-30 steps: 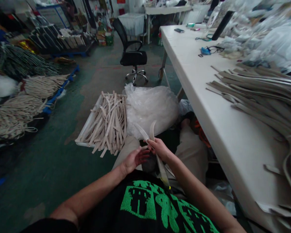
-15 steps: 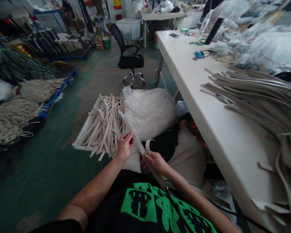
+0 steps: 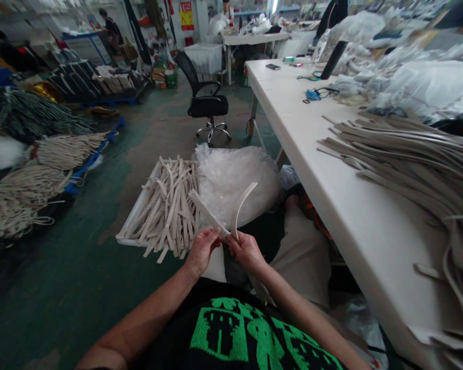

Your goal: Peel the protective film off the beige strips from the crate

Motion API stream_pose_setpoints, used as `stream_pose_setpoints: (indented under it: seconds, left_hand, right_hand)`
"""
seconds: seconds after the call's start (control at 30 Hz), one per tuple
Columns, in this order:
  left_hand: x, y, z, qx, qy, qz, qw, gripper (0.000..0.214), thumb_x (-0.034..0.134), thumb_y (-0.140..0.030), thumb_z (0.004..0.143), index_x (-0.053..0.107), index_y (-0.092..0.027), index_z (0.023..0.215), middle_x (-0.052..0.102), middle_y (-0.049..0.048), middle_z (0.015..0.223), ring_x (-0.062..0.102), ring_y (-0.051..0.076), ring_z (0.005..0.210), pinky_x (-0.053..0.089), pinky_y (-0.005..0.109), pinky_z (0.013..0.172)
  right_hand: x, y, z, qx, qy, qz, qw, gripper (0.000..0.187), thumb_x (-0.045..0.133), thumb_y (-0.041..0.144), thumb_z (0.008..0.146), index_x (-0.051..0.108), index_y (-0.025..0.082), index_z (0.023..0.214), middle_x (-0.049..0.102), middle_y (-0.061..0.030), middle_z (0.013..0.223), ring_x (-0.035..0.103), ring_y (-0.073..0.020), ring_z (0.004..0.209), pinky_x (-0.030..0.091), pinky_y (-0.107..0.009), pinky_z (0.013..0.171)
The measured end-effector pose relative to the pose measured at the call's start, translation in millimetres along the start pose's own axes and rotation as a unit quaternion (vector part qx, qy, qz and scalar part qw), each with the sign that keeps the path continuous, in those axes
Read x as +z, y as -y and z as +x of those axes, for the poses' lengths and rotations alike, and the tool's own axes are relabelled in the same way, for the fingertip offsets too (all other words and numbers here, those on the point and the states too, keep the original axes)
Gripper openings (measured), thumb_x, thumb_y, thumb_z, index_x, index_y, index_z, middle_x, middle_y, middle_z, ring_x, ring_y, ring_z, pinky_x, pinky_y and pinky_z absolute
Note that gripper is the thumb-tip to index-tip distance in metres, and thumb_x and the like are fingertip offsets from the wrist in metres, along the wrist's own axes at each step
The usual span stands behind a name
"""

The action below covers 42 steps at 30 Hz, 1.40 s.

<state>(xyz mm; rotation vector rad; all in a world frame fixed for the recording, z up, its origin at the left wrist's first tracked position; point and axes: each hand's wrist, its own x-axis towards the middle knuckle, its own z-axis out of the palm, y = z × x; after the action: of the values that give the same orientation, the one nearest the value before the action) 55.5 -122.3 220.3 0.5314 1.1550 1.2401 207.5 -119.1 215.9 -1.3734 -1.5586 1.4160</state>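
Observation:
My left hand (image 3: 202, 247) pinches a flat beige strip (image 3: 205, 211) near its lower end; the strip points up and to the left. My right hand (image 3: 247, 250) is closed on a second, thinner strip (image 3: 242, 203), a peeled layer that curls up and to the right. The two hands sit close together above my lap, and both strips meet between them. Just beyond my hands, a white tray (image 3: 135, 210) on the floor holds a heap of several similar beige strips (image 3: 172, 206).
A crumpled clear plastic bag (image 3: 237, 177) lies beside the tray. A long white table (image 3: 332, 169) on my right carries a big stack of long grey-beige strips (image 3: 412, 154). A black office chair (image 3: 204, 100) stands farther back. Bundles of cords (image 3: 27, 190) lie on the left floor.
My left hand came up to grip the strip. The thin curled layer has lengthened and now arcs up to the right as my hands closed in together.

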Motion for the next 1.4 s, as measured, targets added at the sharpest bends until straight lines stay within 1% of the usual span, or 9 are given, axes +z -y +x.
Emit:
stream_pose_setpoints:
  seconds: [0.17,0.37,0.53,0.63,0.8,0.97,1.07,1.27,1.4]
  left_hand:
    - [-5.2,-10.7,19.8,0.022,-0.078,-0.056,0.995,0.049,0.094,-0.051,0.048,0.069,-0.015,0.069,0.062,-0.0028,0.061,0.054,0.006,0.055,0.039,0.017,0.05]
    - [-3.1,-2.8,13.5,0.091,-0.058,0.057,0.992,0.038,0.085,-0.051,0.066,0.072,-0.015,0.068,0.063,-0.0006,0.061,0.053,0.01,0.06,0.044,0.022,0.061]
    - [3.0,4.7,-5.8,0.065,0.017,0.128,0.989,0.034,0.082,-0.048,0.071,0.074,-0.015,0.07,0.067,0.0016,0.066,0.054,0.012,0.063,0.043,0.024,0.063]
    - [4.0,-0.8,-2.1,0.026,0.04,0.054,0.997,0.039,0.084,-0.052,0.067,0.076,-0.015,0.077,0.071,0.004,0.073,0.06,0.013,0.065,0.047,0.025,0.063]
    - [4.6,-16.9,18.2,0.063,-0.065,-0.081,0.993,0.048,0.091,-0.05,0.056,0.076,-0.016,0.085,0.076,0.0051,0.086,0.067,0.013,0.072,0.051,0.024,0.069]
    - [9.2,4.2,-0.3,0.012,-0.023,-0.068,0.997,0.042,0.089,-0.049,0.061,0.075,-0.014,0.08,0.075,0.0055,0.081,0.067,0.015,0.071,0.053,0.027,0.069]
    - [11.1,9.2,-8.3,0.009,0.0,-0.057,0.998,0.04,0.089,-0.046,0.062,0.074,-0.014,0.081,0.074,0.0043,0.08,0.066,0.015,0.071,0.053,0.026,0.07]
    - [19.3,-14.7,11.2,0.007,0.007,-0.144,0.99,0.035,0.079,-0.049,0.075,0.07,-0.016,0.085,0.073,0.0042,0.078,0.067,0.016,0.071,0.055,0.027,0.068]
    - [10.9,-30.4,37.7,0.079,-0.081,-0.144,0.983,0.027,0.072,-0.04,0.084,0.063,-0.016,0.076,0.065,-0.0002,0.063,0.062,0.012,0.058,0.053,0.024,0.063]
  right_hand:
    - [2.2,-7.4,-5.1,0.034,0.0,-0.01,0.999,0.042,0.049,0.055,0.092,0.059,0.019,0.075,0.053,0.0019,0.052,0.043,-0.0093,0.041,0.033,-0.021,0.044]
    - [3.3,1.2,-5.7,0.017,0.046,0.048,0.998,0.045,0.044,0.06,0.094,0.058,0.019,0.084,0.067,-0.0017,0.07,0.053,-0.0095,0.044,0.04,-0.021,0.048]
    - [-3.4,7.6,-1.0,-0.005,-0.005,-0.015,1.0,0.041,0.044,0.054,0.096,0.055,0.02,0.076,0.058,0.0011,0.058,0.048,-0.0098,0.042,0.035,-0.021,0.046]
    - [-6.4,3.5,-1.5,-0.018,0.018,-0.054,0.998,0.039,0.045,0.051,0.097,0.056,0.021,0.075,0.058,0.0012,0.057,0.049,-0.0105,0.045,0.036,-0.021,0.049]
    - [-3.8,0.4,-4.5,0.003,0.03,-0.072,0.997,0.036,0.046,0.046,0.097,0.058,0.021,0.074,0.06,0.002,0.056,0.049,-0.0107,0.046,0.035,-0.021,0.051]
    - [-0.8,1.9,-0.8,-0.026,0.027,-0.099,0.994,0.04,0.047,0.044,0.098,0.055,0.02,0.067,0.058,0.0017,0.055,0.05,-0.0096,0.046,0.035,-0.021,0.053]
    - [1.4,0.4,0.0,-0.007,0.044,-0.059,0.997,0.041,0.045,0.049,0.098,0.056,0.02,0.072,0.059,0.0019,0.057,0.05,-0.0088,0.044,0.036,-0.021,0.051]
    - [-5.3,8.1,-1.4,0.027,0.121,0.13,0.984,0.049,0.047,0.062,0.093,0.063,0.016,0.097,0.069,-0.0032,0.076,0.06,-0.0118,0.055,0.044,-0.021,0.051]
    - [-25.2,0.8,-9.2,0.055,0.142,0.138,0.979,0.05,0.053,0.055,0.094,0.066,0.014,0.12,0.072,-0.0051,0.089,0.064,-0.0134,0.071,0.047,-0.019,0.058]
